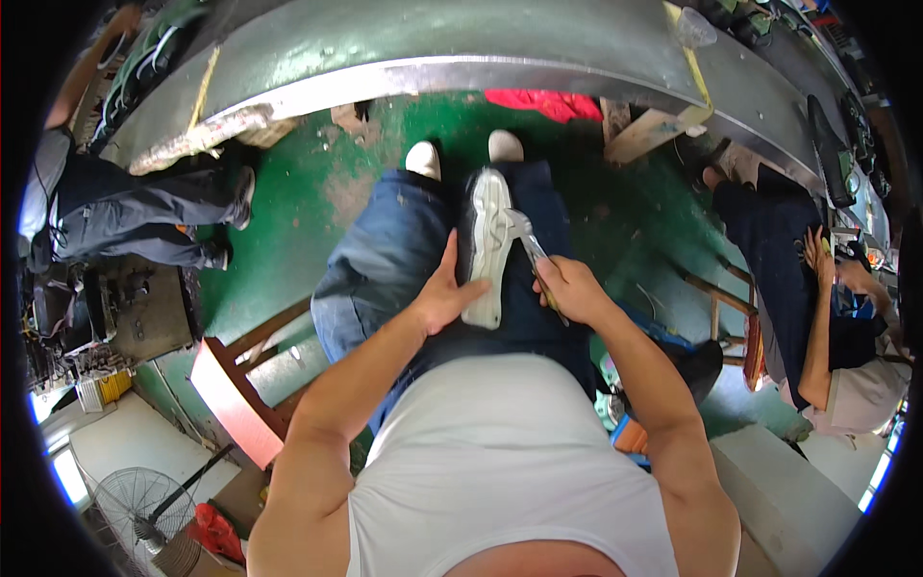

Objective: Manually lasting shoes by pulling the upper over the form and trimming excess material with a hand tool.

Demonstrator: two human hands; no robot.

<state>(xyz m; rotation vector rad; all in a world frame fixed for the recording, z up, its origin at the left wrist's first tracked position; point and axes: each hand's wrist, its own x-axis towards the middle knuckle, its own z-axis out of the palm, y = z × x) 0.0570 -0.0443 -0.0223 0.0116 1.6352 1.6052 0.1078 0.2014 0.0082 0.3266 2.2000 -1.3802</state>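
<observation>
Shoe work, mid-step: a white low-cut sneaker upper with a pale sole (487,245) lies lengthwise on the seated person's lap, across dark blue jeans (385,260), toe pointing away toward the feet. Left hand (444,296) is pressed against the near end of the shoe, thumb lying up along its side and fingers wrapped over the heel, clamping it steady. Right hand (567,287) is clenched around the handles of metal pliers (527,245), whose silvery head meets the shoe's right edge about midway along. Whether the pliers' jaws have bitten onto the material is too small to tell. Judging by this, the step in hand is pulling or crimping the upper's edge with the tool while the other hand braces. The next move seems to call for a firm bite on the edge, a steady pull, and the bracing hand staying put so the shoe does not twist on the thigh. Around: green painted floor (288,221), curved grey metal workbench edge (404,67) ahead, wooden stool (240,385) to the left, co-workers seated at either side.
</observation>
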